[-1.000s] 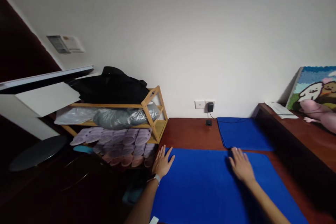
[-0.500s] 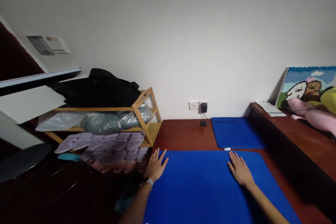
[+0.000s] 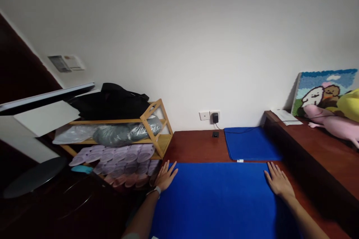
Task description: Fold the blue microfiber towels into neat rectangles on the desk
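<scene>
A large blue cloth (image 3: 218, 198) lies flat on the reddish-brown wooden surface (image 3: 199, 145). My left hand (image 3: 165, 177) rests with fingers spread on its far left corner. At the far right corner, my right hand (image 3: 280, 183) lies flat with its fingers stretched out, holding nothing. Just beyond the cloth's far edge is a smaller, folded-looking blue cloth (image 3: 252, 143), with a small white tag (image 3: 240, 161) at its near edge.
To the left stands a wooden rack (image 3: 161, 143) with a black bag (image 3: 112, 102), plastic-wrapped bundles and several slippers (image 3: 112, 153). A charger (image 3: 215, 117) is plugged into the wall. On the raised ledge at right are a pink plush toy (image 3: 333, 121), papers (image 3: 286, 117) and a fuzzy picture (image 3: 322, 91).
My right hand has slid rightward along the cloth's far edge to its corner. My left hand has stayed at the left corner. The camera view has shifted slightly.
</scene>
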Demonstrator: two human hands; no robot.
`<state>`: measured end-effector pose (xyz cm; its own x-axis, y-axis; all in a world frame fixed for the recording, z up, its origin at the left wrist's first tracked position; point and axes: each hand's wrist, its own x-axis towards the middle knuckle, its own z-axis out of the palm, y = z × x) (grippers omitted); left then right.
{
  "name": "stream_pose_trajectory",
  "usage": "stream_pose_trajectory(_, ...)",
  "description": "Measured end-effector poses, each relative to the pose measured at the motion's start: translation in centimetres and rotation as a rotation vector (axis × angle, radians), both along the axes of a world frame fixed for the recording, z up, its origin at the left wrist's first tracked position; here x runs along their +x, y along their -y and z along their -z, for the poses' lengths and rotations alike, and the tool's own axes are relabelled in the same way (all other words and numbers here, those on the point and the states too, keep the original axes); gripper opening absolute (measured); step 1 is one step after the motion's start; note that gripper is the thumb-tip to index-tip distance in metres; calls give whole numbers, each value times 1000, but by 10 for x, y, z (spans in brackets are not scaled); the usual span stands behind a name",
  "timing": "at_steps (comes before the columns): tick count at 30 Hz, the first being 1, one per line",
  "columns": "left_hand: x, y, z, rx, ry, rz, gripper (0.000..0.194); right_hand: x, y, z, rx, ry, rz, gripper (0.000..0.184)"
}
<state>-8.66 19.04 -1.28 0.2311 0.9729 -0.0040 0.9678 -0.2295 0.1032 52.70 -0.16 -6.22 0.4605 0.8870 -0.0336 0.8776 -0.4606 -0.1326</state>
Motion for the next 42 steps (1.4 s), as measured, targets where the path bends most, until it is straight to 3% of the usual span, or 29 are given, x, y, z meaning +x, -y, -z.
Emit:
stream_pose_trajectory(6, 2, 8, 1, 73, 7, 24, 65, 7, -2, -5, -36, -44, 16, 80)
stream_pose_trajectory(10, 2, 10, 8, 140, 23, 26, 64, -7, -12, -21, -91, -22, 75, 76)
stream_pose_trajectory(13, 1, 11, 12, 166, 43, 32, 63, -66, -28, -39, 61, 66, 8, 71)
stream_pose_trajectory(16, 0, 11, 13, 176, 62, 41, 63, -164, -48, -57, 172, -30, -273, 66)
stream_pose_trajectory(19, 0, 10, 12, 168, 70, 39, 61, -254, -65, -68, 157, -177, -570, 67)
stream_pose_trajectory(22, 0, 8, 13, 169, 76, 34, 61, -289, -75, -70, 97, -239, -656, 72)
stream_pose_trajectory(24, 0, 6, 15, 178, 81, 33, 60, -278, -74, -67, 83, -239, -610, 72)
stream_pose_trajectory(26, 0, 4, 17, 187, 80, 34, 60, -244, -65, -62, 85, -218, -535, 71)
stream_pose_trajectory(30, -1, 3, 19, 194, 80, 40, 60, -138, -31, -46, 61, -134, -333, 72)
stream_pose_trajectory(32, -1, 2, 20, 194, 79, 40, 60, -82, -12, -38, -8, -79, -164, 77)
stream_pose_trajectory(35, -3, 1, 20, 191, 73, 36, 61, -22, 8, -30, -35, -43, -7, 80)
stream_pose_trajectory(38, -1, 2, 17, 172, 55, 36, 61, -2, 14, -26, -4, -55, -9, 82)
stream_pose_trajectory(42, 6, 7, 1, 218, 11, 22, 57, -2, 12, -29, 49, -102, -16, 81)
